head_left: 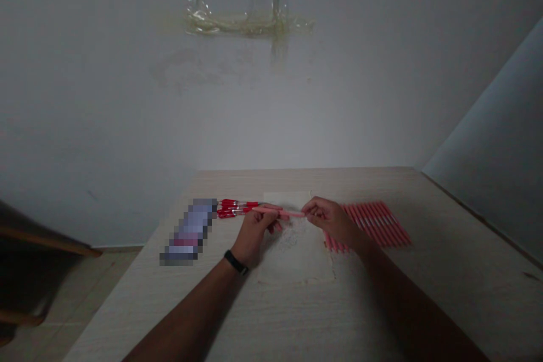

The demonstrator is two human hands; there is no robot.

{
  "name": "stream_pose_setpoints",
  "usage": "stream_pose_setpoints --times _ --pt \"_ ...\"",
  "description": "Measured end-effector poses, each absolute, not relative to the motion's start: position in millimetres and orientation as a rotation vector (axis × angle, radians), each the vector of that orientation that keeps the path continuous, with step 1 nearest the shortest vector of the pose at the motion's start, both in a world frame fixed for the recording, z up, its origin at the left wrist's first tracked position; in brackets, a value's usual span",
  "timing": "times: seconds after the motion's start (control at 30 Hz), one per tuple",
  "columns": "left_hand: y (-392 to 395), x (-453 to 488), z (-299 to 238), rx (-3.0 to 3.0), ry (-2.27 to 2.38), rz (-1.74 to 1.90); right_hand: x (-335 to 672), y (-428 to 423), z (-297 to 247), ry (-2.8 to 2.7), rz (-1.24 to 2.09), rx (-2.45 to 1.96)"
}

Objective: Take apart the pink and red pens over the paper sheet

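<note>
Here I go, a pink pen pinched level between my left hand and right hand, fingers closed on each end, right over a sheet of paper. Red pens lie bunched to the left, with a tight row of pink pens to the right on the pale wooden table.

Free passage across the wooden tabletop, near and right of the right forearm. Blocking the far side: red pens just beside the left hand, a row of pink pens rightward, a pixelated packet farther left, then the wall.
</note>
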State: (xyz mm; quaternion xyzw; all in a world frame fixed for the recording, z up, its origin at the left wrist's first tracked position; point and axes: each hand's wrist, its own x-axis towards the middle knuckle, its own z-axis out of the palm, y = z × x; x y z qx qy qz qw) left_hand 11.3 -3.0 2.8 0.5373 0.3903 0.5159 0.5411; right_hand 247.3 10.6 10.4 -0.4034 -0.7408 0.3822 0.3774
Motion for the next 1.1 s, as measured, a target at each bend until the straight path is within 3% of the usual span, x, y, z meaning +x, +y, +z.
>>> stream_pose_setpoints --times 0.6,1.1 --pt "-4 15 -7 1.412 0.880 1.067 228 5 -1 -1.957 1.021 -1.015" --pt "-3 15 -9 1.346 0.893 1.096 225 5 -8 -1.770 1.256 -0.934"
